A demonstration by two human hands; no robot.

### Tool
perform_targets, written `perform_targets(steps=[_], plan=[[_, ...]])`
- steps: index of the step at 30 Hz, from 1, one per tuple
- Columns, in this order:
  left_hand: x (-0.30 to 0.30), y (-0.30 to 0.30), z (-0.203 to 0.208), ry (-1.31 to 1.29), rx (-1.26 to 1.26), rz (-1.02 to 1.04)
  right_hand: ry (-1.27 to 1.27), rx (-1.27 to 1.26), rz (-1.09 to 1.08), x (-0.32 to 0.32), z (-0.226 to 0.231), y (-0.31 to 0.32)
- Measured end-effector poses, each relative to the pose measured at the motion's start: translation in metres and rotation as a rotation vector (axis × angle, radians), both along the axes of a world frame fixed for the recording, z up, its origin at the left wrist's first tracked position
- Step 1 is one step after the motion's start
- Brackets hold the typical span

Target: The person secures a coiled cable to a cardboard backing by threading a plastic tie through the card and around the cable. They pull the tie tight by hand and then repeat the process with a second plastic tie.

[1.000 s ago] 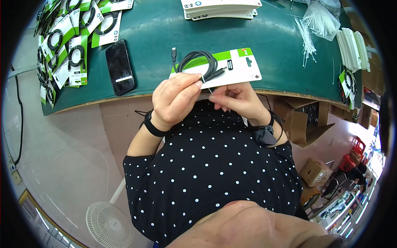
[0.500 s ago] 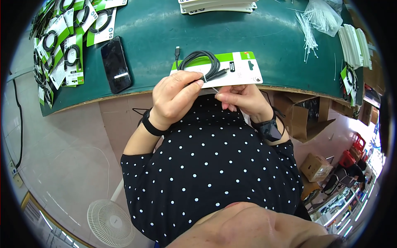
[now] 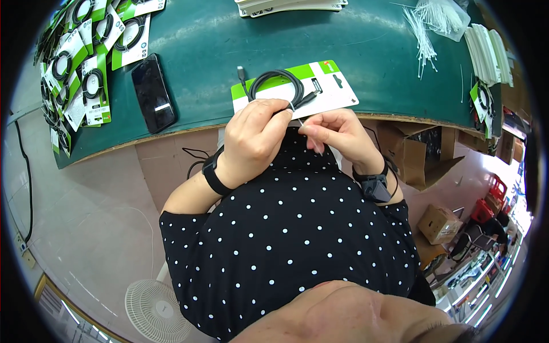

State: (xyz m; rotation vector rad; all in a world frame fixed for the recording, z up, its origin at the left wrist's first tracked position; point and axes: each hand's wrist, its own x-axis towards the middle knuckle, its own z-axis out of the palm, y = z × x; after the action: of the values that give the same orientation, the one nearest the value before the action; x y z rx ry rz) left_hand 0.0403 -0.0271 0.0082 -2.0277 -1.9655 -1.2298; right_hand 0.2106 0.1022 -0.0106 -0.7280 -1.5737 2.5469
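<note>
Our left hand (image 3: 255,134) has its thumb and fingers closed on the near side of the black coiled cable (image 3: 298,86), pinching it against the green-and-white backing card (image 3: 337,98). Our right hand (image 3: 337,134), just to the right and nearer us, pinches the thin cable tie (image 3: 301,121), which slants from the coil toward the near right into that grip. The card's long axis runs left to right, its right end tipped slightly away, at the near edge of the green surface (image 3: 200,46); we cannot tell whether it touches. One plug points far left, the other right. The smartphone (image 3: 153,94) lies left, apart from both hands, with carded cables (image 3: 92,86) beyond it. Loose cable ties (image 3: 422,43) lie far right. Only the tie spans the gap between our hands.
</note>
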Motion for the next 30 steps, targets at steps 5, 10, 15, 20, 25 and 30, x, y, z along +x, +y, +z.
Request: perform_targets(steps=[5, 10, 15, 20, 25, 30], plan=[[0.002, -0.004, -0.004, -0.082, -0.044, -0.025, -0.172, -0.051, -0.219, 0.006, 0.002, 0.009], [-0.014, -0.023, -0.021, -0.108, -0.143, 0.146, -0.275, 0.136, -0.184, 0.012, 0.006, 0.021], [-0.013, -0.012, -0.022, -0.132, -0.28, 0.277, -0.249, 1.128, -0.051, 0.001, 0.01, 0.041], [-0.011, 0.013, -0.015, -0.156, -0.342, 0.317, -0.048, 1.286, -0.199, -0.047, -0.007, 0.037], [-0.011, 0.024, -0.024, -0.264, -0.265, 0.306, -0.037, 1.35, -0.162, -0.05, -0.01, 0.043], [-0.015, 0.028, -0.026, -0.245, -0.244, 0.27, -0.08, 1.296, -0.116, -0.044, -0.01, 0.043]])
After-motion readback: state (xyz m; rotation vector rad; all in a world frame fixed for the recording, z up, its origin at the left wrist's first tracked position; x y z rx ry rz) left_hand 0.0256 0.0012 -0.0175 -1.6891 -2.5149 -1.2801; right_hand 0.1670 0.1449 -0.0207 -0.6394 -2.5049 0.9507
